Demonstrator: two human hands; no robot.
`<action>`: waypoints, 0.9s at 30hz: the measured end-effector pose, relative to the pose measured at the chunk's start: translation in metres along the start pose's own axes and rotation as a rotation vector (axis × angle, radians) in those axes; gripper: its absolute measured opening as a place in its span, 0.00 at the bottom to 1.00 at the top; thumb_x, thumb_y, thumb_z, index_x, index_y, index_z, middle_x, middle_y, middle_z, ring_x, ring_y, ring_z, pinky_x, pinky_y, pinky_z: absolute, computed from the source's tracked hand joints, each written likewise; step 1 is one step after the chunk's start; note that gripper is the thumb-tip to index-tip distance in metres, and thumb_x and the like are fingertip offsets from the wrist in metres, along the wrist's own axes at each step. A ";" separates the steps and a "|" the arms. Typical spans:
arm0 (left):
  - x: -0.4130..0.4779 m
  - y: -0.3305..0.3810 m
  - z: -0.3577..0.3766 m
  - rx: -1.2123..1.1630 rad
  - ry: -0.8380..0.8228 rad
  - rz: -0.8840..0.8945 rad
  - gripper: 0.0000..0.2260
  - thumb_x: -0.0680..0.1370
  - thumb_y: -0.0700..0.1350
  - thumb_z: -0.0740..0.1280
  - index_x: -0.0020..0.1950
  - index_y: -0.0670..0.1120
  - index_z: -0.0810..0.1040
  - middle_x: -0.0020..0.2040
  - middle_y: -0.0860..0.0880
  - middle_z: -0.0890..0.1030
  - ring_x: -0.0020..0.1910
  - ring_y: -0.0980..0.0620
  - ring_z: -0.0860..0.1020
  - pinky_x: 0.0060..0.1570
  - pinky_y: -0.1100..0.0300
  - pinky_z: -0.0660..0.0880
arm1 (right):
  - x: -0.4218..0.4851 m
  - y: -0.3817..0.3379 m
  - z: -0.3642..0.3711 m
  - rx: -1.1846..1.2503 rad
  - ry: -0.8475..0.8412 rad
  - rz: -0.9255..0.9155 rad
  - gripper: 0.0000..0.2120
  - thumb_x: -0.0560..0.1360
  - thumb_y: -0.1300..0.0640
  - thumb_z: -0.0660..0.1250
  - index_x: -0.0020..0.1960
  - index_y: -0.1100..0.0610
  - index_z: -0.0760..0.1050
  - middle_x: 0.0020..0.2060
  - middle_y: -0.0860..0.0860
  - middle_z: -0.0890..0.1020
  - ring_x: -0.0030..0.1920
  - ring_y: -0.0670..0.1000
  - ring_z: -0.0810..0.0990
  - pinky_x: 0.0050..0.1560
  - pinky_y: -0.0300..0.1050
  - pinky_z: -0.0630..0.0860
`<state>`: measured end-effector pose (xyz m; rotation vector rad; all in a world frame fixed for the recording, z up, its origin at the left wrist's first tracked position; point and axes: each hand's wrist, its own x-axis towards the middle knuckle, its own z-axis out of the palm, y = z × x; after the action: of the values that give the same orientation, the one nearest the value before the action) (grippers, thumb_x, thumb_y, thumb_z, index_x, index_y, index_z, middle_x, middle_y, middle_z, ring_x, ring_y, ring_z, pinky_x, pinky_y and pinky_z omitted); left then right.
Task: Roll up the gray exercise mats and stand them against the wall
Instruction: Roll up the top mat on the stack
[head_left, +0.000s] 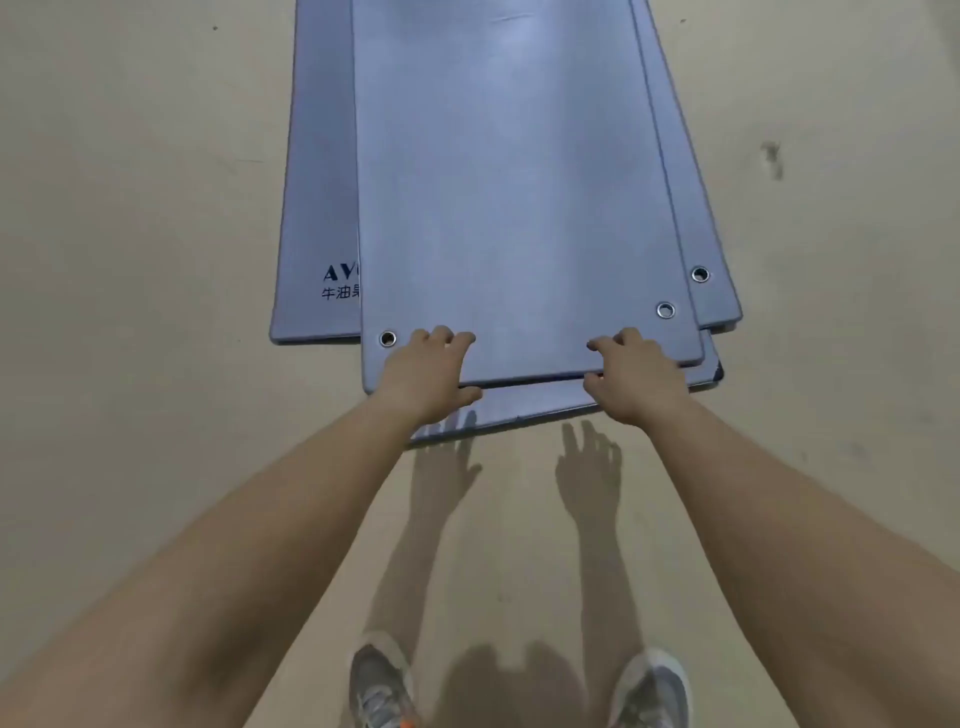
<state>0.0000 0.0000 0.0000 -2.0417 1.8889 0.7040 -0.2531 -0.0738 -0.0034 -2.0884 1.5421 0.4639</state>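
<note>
Both hands were down at the stack, and the mats lay flat on the floor (130, 208), none rolled. The left hand (428, 371) gripped the near edge of the top mat (519, 182), fingers curled over its face and thumb tucked below the edge. The right hand (631, 379) clamped the same edge the same way, well apart from the left, so the mat's middle sat between the 2 hands. Just outside the left hand's knuckles sat 1 grommet (387, 339); a 2nd grommet (665, 310) lay just beyond the right hand's fingers. Under both thumbs, a lower mat (545, 402) poked out toward the person, flat on the floor. Farther out past the left hand, a printed mat (317, 208) showed from beneath the top one, its dark lettering half covered. Beyond the right hand, another mat (719, 291) stuck out with its own grommet (700, 274). Behind the wrists, hand shadows (589, 467) fell on the floor, and 2 gray shoes (379, 680) stood back near the elbows.
</note>
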 end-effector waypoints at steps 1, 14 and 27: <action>0.014 -0.003 0.025 0.015 0.000 -0.009 0.32 0.80 0.59 0.67 0.80 0.51 0.61 0.77 0.46 0.66 0.74 0.42 0.65 0.62 0.46 0.74 | 0.014 0.004 0.022 -0.005 0.016 -0.006 0.25 0.82 0.50 0.60 0.78 0.50 0.66 0.73 0.55 0.67 0.68 0.61 0.70 0.59 0.55 0.73; 0.117 -0.051 0.195 0.179 0.229 -0.040 0.29 0.78 0.54 0.73 0.74 0.49 0.65 0.74 0.45 0.67 0.66 0.39 0.70 0.54 0.46 0.78 | 0.131 0.031 0.173 -0.226 0.224 -0.104 0.30 0.74 0.39 0.72 0.70 0.48 0.64 0.69 0.51 0.67 0.61 0.60 0.71 0.58 0.53 0.71; 0.085 -0.052 0.161 0.107 0.640 0.039 0.07 0.73 0.35 0.75 0.44 0.44 0.79 0.36 0.46 0.80 0.32 0.42 0.78 0.23 0.56 0.62 | 0.119 0.042 0.147 -0.183 0.538 -0.305 0.08 0.80 0.55 0.67 0.49 0.58 0.82 0.39 0.57 0.83 0.36 0.63 0.80 0.37 0.53 0.74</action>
<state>0.0277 0.0147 -0.1866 -2.3433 2.2210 -0.0741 -0.2540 -0.0923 -0.1962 -2.6898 1.4448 -0.0846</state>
